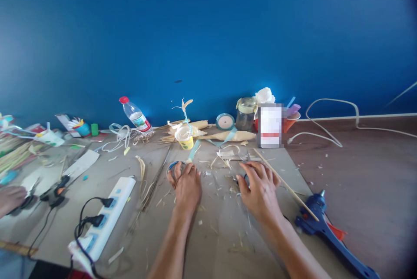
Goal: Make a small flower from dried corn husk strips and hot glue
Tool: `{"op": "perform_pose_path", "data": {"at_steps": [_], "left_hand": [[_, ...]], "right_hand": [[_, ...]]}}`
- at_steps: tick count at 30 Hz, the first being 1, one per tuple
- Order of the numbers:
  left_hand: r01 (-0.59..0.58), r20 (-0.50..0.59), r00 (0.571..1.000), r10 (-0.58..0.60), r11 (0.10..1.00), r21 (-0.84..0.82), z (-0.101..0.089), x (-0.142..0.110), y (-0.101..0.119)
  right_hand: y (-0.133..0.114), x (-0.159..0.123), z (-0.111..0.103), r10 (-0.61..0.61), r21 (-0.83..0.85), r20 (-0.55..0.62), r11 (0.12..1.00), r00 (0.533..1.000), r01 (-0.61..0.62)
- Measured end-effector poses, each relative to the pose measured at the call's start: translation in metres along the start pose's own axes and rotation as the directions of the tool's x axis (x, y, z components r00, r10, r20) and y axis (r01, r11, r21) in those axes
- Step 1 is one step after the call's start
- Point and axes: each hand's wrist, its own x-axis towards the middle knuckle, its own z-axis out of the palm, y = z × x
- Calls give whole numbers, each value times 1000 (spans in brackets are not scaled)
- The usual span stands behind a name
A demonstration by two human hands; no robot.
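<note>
My left hand (188, 183) is closed over a roll of light blue ribbon (170, 167) on the table. A loose end of ribbon (194, 150) runs away from its fingertips. Farther right, my right hand (260, 185) is curled low over a pair of scissors (248, 156); the blades point away from me and the fingers partly cover the dark handles. Beyond my left hand stands a small yellow cup (186, 143) with a husk figure on a blue-wrapped stem. Scraps of dried husk (224, 161) lie between and beyond my hands.
A blue glue gun (329, 231) and a thin stick (286, 183) lie right. A white power strip (109, 218) with plugged cords sits left. Along the wall stand a bottle (137, 116), a glass jar (246, 116) and a ribbon spool (225, 121). Another person's hand (11, 198) is far left.
</note>
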Motion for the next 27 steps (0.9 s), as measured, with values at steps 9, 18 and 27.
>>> {"op": "perform_pose_path", "data": {"at_steps": [9, 18, 27], "left_hand": [[-197, -4, 980, 201, 957, -214, -2, 1, 8], [-131, 98, 985, 140, 988, -86, 9, -3, 17], [183, 334, 938, 88, 693, -698, -12, -1, 24]], "right_hand": [[-1, 2, -5, 34, 45, -1, 998, 999, -34], [-3, 2, -3, 34, 54, 4, 998, 999, -34], [-10, 2, -6, 9, 379, 168, 922, 986, -73]]}}
